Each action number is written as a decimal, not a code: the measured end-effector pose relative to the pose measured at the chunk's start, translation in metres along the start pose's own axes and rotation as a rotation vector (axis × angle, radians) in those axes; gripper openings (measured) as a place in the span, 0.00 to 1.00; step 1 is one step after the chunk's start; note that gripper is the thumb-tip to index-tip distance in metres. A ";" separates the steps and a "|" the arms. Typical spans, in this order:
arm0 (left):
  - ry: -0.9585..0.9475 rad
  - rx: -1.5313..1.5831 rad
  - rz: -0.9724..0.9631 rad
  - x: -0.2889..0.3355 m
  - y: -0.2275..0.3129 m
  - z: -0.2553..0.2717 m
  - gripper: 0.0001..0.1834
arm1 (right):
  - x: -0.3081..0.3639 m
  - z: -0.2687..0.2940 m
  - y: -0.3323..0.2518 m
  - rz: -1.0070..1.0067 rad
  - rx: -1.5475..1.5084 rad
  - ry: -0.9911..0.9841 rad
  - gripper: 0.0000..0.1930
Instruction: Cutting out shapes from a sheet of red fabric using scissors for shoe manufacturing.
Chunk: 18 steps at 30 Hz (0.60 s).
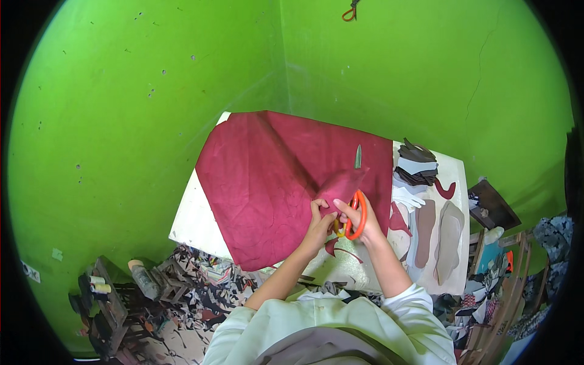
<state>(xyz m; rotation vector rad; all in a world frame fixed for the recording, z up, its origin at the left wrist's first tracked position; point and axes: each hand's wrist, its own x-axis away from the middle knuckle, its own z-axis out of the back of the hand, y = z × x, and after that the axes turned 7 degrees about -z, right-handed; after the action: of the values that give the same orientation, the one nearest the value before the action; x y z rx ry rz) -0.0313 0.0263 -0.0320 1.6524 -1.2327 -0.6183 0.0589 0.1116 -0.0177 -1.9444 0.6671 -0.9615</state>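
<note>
We pinch the maroon sheet (255, 176) with our left hand (321, 226) and clasp orange-handled scissors (364, 212) in our right hand (370, 227).

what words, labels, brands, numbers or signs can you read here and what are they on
None can be read anywhere in this view.
Maroon sheet: faint lines, no legible lettering.
Orange-handled scissors: no readable mark.
Thread spools at the left: too small to read.
Grey container near them: any label is too small and blurred.
</note>
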 end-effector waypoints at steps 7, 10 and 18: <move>-0.023 -0.108 -0.080 0.018 0.028 0.027 0.22 | -0.008 -0.004 0.003 0.106 0.029 0.036 0.18; 0.059 -0.885 -0.443 0.013 0.015 0.050 0.29 | -0.005 -0.011 -0.005 0.141 0.052 0.060 0.17; 0.056 -1.253 -0.427 0.012 0.002 0.040 0.24 | -0.005 -0.011 -0.017 0.186 -0.075 0.065 0.19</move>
<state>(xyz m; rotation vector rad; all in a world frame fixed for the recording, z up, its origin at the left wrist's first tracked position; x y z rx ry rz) -0.0604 -0.0004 -0.0455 0.7996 -0.2287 -1.2531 0.0486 0.1191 -0.0010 -1.8840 0.9163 -0.8983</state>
